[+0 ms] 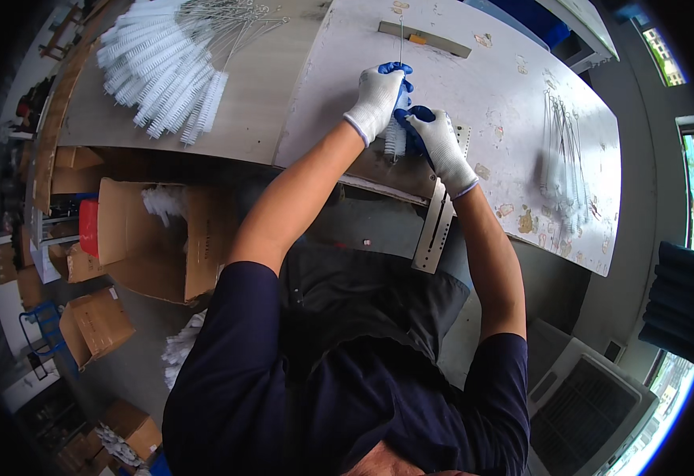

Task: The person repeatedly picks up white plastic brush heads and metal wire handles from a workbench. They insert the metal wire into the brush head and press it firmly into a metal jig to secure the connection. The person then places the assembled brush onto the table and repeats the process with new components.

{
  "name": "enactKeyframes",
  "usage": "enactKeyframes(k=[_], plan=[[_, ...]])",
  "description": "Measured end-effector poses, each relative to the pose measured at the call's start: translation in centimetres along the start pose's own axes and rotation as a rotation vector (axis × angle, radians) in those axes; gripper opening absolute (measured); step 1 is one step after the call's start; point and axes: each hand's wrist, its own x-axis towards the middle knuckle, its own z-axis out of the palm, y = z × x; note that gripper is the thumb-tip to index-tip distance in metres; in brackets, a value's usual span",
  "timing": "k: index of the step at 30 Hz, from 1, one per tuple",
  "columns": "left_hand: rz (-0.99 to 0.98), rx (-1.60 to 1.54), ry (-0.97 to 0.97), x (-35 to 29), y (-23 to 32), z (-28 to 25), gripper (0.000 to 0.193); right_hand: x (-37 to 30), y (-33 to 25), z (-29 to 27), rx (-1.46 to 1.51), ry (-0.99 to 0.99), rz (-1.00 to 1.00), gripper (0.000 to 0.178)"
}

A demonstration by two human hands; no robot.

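My left hand (pixel 380 97), in a white glove with blue-coated fingers, is closed around a white-bristled wire brush (pixel 394 141). The brush stands upright in the picture: its thin wire handle runs up past the left hand, and its bristles show below. My right hand (pixel 439 144), gloved alike, is closed on the bristled part just below and to the right of the left hand; its fingertips are partly hidden. Beneath the right hand, a perforated metal bar (pixel 434 230) juts out over the table's near edge.
A flat metal strip (pixel 442 46) with an orange piece lies ahead on the white table (pixel 347 63). Many brushes fan out in a pile (pixel 161 75) at left; a smaller bunch (pixel 563 170) lies at right. Below left stands an open cardboard box (pixel 141 266) with brushes inside.
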Motion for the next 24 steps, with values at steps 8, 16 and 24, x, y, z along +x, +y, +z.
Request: enactKeyframes(k=[8,16,24], plan=[[0.153,0.227,-0.039,0.2,-1.0,0.1,0.023,-1.7,0.0,0.4,-0.559,0.131,-0.26,0.027],[0.215,0.286,-0.038,0.6,-1.2,-0.3,0.022,-6.6,-1.1,-2.0,-1.021,-0.057,-0.971,0.053],[0.186,0.445,-0.068,0.5,-0.6,0.5,0.024,-2.7,-0.6,-2.2,-1.262,-0.218,-1.197,0.036]])
